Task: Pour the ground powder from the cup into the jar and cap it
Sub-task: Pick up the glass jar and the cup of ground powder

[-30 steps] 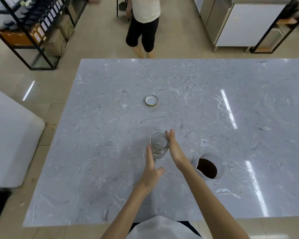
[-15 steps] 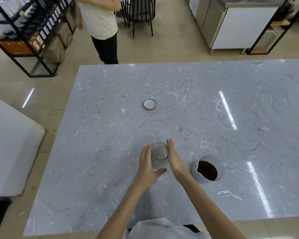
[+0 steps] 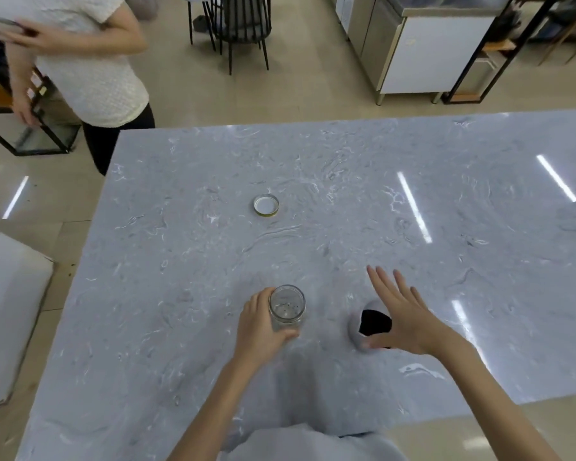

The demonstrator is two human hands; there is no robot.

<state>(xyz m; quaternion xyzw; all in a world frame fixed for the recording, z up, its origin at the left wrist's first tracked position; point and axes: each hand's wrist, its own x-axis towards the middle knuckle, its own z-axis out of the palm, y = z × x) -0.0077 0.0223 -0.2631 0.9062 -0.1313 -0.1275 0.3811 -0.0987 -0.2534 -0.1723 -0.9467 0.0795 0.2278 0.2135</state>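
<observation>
My right hand has left the jar and now spreads over the cup of powder. My left hand wraps the uncapped jar on the table. Pouring comes next.

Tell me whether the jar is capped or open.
Open. The jar stands upright with a bare mouth, held by the left hand; its lid lies apart, farther back on the table.

Big grey marble table with ceiling lights glaring off it; beige tile floor all around; black chair up top; steel cabinet to the right; black rack far left; someone in a white top standing by it
</observation>
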